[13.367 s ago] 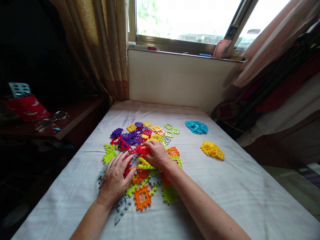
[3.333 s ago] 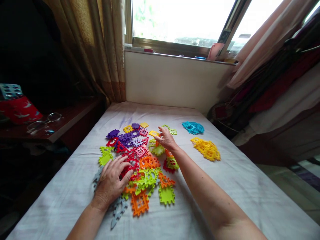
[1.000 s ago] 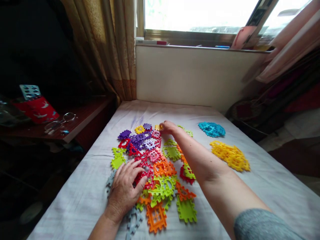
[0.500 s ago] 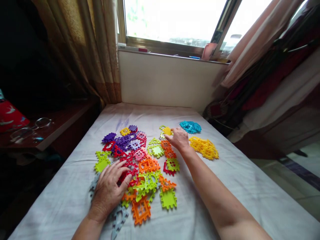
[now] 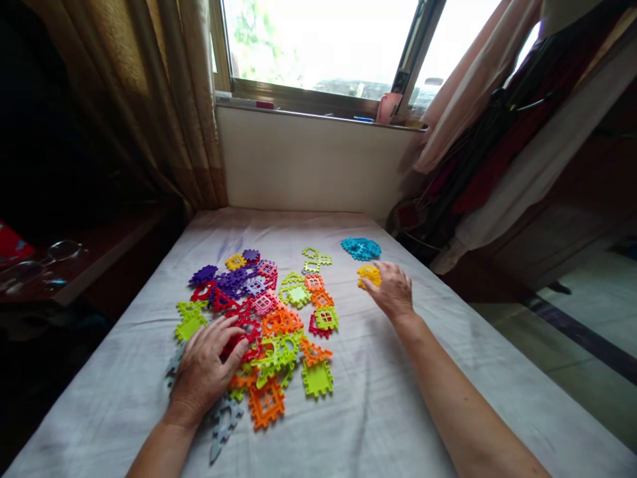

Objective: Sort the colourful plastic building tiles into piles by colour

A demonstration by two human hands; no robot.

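My left hand (image 5: pixel 204 368) rests, fingers extended, at the left side of a mixed heap of interlocking plastic building pieces, touching red pieces (image 5: pixel 251 328). My right hand (image 5: pixel 393 289) is at the yellow pile, its thumb and fingers closed about a yellow building piece (image 5: pixel 369 275). Most of that pile is hidden beneath the hand, so I cannot fully separate the held piece from those under it. Orange pieces (image 5: pixel 267 403), lime-green pieces (image 5: pixel 317 378), purple pieces (image 5: pixel 231 282) and grey pieces (image 5: pixel 226 425) lie around the heap.
A pile of blue pieces (image 5: pixel 361 249) lies beyond my right hand. Several green frame pieces (image 5: pixel 312 265) sit near the middle. White cloth (image 5: pixel 388 411) covers the surface. A dark side table (image 5: pixel 99 252) with glasses stands left; hanging clothes (image 5: pixel 488 179) are at right.
My right hand has moved right and toward me, carrying a yellow piece from the green frames to the yellow pile. My left hand stays on the heap. The view has turned slightly right.
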